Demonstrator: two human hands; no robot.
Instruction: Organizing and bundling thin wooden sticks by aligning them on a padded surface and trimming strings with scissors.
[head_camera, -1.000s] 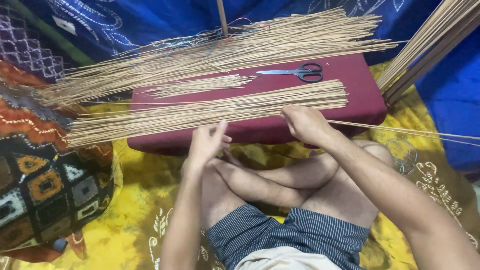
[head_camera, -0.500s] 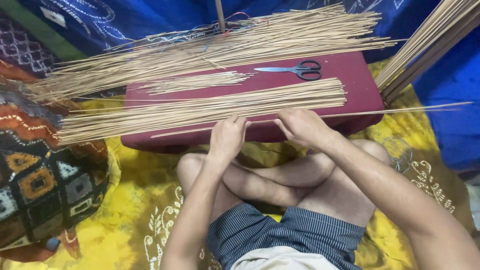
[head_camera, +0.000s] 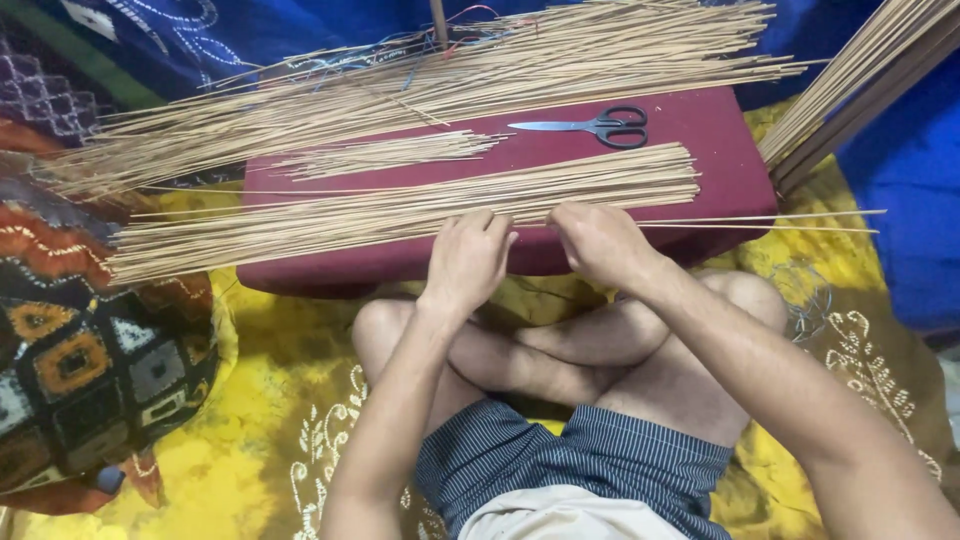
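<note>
I sit cross-legged before a low maroon table (head_camera: 720, 150). A long bundle of thin tan sticks (head_camera: 330, 220) lies along its near edge. My left hand (head_camera: 468, 258) rests on that bundle, fingers stretched flat over the sticks. Just to its right, my right hand (head_camera: 600, 240) is curled on the same bundle and pinches a few loose thin sticks (head_camera: 800, 218) that stick out past the table's right end. A smaller bunch of sticks (head_camera: 390, 155) and a pair of black-handled scissors (head_camera: 600, 127) lie further back on the table.
A big heap of the same sticks (head_camera: 450, 80) spans the table's far side over blue cloth. Another bundle (head_camera: 860, 80) leans in at the upper right. A patterned cushion (head_camera: 80, 360) sits at my left on yellow printed cloth (head_camera: 240, 440).
My left hand has risen from below the table edge and moved right onto the near bundle beside my right hand. A thin stick now juts out to the right.
</note>
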